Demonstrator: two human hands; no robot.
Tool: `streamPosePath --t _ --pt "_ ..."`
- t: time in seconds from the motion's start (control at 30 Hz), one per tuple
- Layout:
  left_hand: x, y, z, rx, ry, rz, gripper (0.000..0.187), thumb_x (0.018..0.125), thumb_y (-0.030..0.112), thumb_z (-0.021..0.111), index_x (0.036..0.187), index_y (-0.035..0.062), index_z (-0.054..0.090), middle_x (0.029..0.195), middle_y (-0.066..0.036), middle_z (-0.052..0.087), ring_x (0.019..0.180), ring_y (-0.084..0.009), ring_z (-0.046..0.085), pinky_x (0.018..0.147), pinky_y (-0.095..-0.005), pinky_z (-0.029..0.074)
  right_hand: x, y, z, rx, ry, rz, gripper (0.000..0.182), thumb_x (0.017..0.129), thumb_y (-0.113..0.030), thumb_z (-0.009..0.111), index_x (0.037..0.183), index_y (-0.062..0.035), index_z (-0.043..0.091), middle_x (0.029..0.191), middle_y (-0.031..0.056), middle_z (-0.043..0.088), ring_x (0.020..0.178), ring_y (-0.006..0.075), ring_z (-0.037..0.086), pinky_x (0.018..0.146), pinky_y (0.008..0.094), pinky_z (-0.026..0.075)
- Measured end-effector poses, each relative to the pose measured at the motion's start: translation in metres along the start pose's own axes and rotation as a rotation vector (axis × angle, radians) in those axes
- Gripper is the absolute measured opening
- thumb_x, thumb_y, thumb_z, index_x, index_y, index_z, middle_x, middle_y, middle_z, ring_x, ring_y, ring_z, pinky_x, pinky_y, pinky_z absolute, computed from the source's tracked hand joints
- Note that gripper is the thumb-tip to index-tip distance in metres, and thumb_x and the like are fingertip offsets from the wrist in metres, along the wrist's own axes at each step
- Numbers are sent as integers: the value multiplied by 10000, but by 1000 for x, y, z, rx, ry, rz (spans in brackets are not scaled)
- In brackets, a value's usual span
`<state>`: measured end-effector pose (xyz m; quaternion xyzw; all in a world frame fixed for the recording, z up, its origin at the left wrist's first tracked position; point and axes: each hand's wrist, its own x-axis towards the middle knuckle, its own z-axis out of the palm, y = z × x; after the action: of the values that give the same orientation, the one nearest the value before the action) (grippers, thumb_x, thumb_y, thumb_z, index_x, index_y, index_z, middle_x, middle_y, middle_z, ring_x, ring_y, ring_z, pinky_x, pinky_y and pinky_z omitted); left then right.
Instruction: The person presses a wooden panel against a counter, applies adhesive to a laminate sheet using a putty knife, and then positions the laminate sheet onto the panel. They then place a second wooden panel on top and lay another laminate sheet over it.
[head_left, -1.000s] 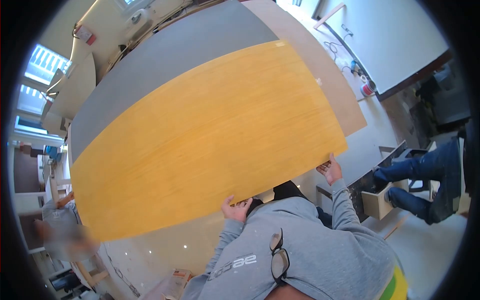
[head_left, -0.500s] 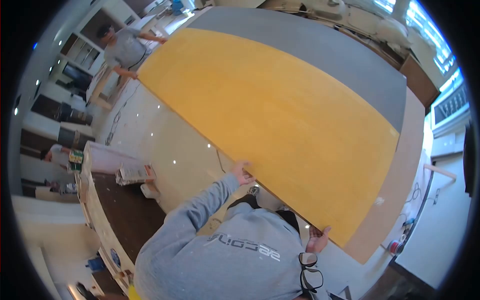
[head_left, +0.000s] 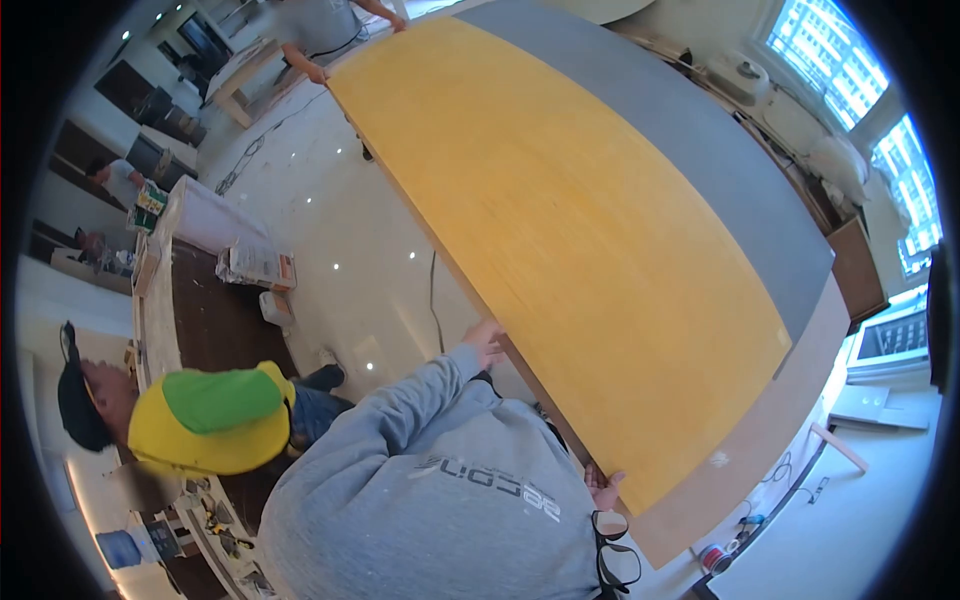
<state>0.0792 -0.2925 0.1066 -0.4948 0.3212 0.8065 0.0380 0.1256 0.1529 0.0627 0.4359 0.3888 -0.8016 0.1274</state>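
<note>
A large yellow board (head_left: 560,260) lies across the middle of the view, partly over a grey sheet (head_left: 690,170) and a brownish panel (head_left: 690,510). My left hand (head_left: 485,343) grips the board's near long edge, its fingers partly hidden at the edge. Near the closest corner, my right hand (head_left: 605,488) holds the same edge, with fingers partly beneath it. At the far end, a co-worker in a grey shirt (head_left: 315,25) has both hands on the yellow board.
A person in a yellow and green shirt (head_left: 215,415) is close on my left. Behind are a dark-topped counter (head_left: 205,310), a paper bag (head_left: 258,267) and a white jug (head_left: 276,308). A cable (head_left: 433,300) runs over the floor. Windows (head_left: 830,60) are at upper right.
The person in yellow and green has come into view at left. The view has shifted, and the yellow board appears more steeply angled, its near corner further left. Both my hands still hold it.
</note>
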Motion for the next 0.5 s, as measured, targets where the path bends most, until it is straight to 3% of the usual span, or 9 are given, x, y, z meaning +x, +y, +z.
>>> streamPosePath --t 0.1,0.17,0.27,0.37,0.43,0.5 --pt "4 -17 -12 -8 272 -73 452 900 203 619 1311 57 501 1400 -184 479 1150 -392 564 892 -530 536 -1 9 -6 28 -28 22 707 959 -558 586 1382 -2 476 1321 221 570 1211 352 573 1054 472 496" --pt "3 -27 -24 15 219 -59 477 909 215 618 1332 47 476 1460 -197 399 1169 -402 542 884 -545 540 -3 13 -7 83 -37 30 716 987 -509 584 1411 47 431 1375 270 514 1230 391 549 1111 491 437" --pt "0 -31 -42 20 139 -54 519 920 237 622 1361 31 441 1517 -206 314 1187 -408 520 894 -548 541 -12 13 -2 21 -30 41 742 982 -522 581 1407 67 428 1373 276 523 1268 375 535 1118 500 431" --pt "-6 -31 -46 12 145 -88 539 920 247 629 1372 28 432 1525 -203 310 1196 -400 511 908 -536 540 -2 17 -12 20 -20 70 684 999 -478 582 1367 79 433 1188 269 638 1175 372 617 1046 502 507" --pt "-18 -37 -52 -1 196 -103 542 916 245 634 1371 29 435 1520 -199 323 1196 -392 510 915 -528 539 -19 -20 -18 -666 -92 116 551 1005 -434 591 1207 73 520 995 236 677 1011 360 671 925 486 567" --pt "-22 -28 -57 7 236 -76 543 910 242 639 1368 30 440 1517 -197 331 1192 -385 511 923 -521 537 -61 -54 3 -966 -74 85 447 1001 -386 610 1025 59 565 831 199 680 853 334 689 798 458 592"
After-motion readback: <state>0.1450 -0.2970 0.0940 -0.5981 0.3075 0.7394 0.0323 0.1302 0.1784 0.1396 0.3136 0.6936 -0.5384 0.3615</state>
